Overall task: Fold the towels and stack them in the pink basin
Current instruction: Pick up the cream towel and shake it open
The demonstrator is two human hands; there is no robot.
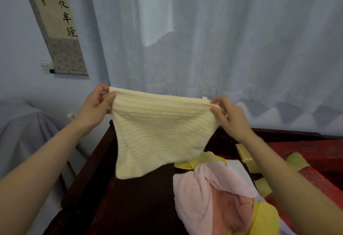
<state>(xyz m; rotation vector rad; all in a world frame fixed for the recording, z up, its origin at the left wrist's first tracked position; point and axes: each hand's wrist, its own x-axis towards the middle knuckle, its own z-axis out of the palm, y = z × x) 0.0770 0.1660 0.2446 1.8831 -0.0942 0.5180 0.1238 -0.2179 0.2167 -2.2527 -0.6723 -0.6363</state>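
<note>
While you hold the cream towel [159, 129] up over the table [130, 197], its top edge runs side to side between your hands, dipping slightly to the right. The body hangs downward, and the lower edge appears to hang free, with dark wood showing beneath. Your left hand [96, 103] pinches the left top corner and your right hand [230, 116] pinches the right. A pink towel [209, 197] lies crumpled at right with yellow cloth [265, 218], cut off by the frame and partly behind your right forearm.
</note>
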